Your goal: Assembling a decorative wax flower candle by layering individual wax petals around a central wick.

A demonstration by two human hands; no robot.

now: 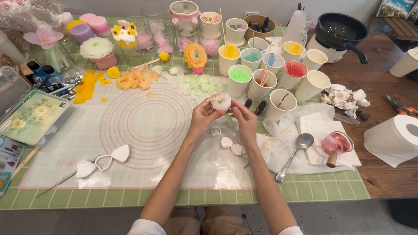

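Note:
A small white wax flower with a faint pink centre (pixel 222 101) is held up over the translucent mat (pixel 143 130) between both hands. My left hand (pixel 203 116) grips it from the left, fingertips on its petals. My right hand (pixel 244 119) pinches it from the right and below, near a pale green stem. Under the hands lie two white heart-shaped petals (pixel 231 146) and a small heart cutter (pixel 216 130).
Several paper cups of coloured wax (pixel 257 65) stand behind the hands. Yellow, orange and pale green petals (pixel 143 80) lie at the mat's far edge. A spoon (pixel 296 152), a pink glass dish (pixel 337 143), a paper roll (pixel 394 139) and a black pot (pixel 342 30) are on the right.

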